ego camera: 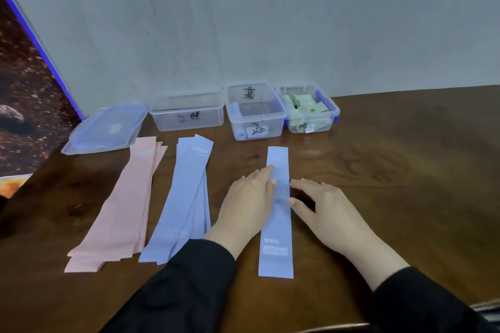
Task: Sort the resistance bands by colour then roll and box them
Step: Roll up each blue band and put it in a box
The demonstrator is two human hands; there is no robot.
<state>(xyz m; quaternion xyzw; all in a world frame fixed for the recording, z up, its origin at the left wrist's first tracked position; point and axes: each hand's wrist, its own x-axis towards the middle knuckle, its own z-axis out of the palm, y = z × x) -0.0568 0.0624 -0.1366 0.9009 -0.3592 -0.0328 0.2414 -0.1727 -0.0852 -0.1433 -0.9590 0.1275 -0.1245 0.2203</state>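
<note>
A single light blue band lies flat and lengthwise on the brown table in front of me. My left hand rests on its left edge, fingers straight, fingertips on the band. My right hand lies just right of it, fingers relaxed, thumb tip touching the band's right edge. A stack of blue bands lies to the left, and a stack of pink bands further left. At the back stand three clear boxes: an empty one, one with rolled blue bands, and one with green bands.
A clear lid with blue rim lies at the back left of the table. A dark patterned board leans against the grey wall on the left. The table's right half is bare wood.
</note>
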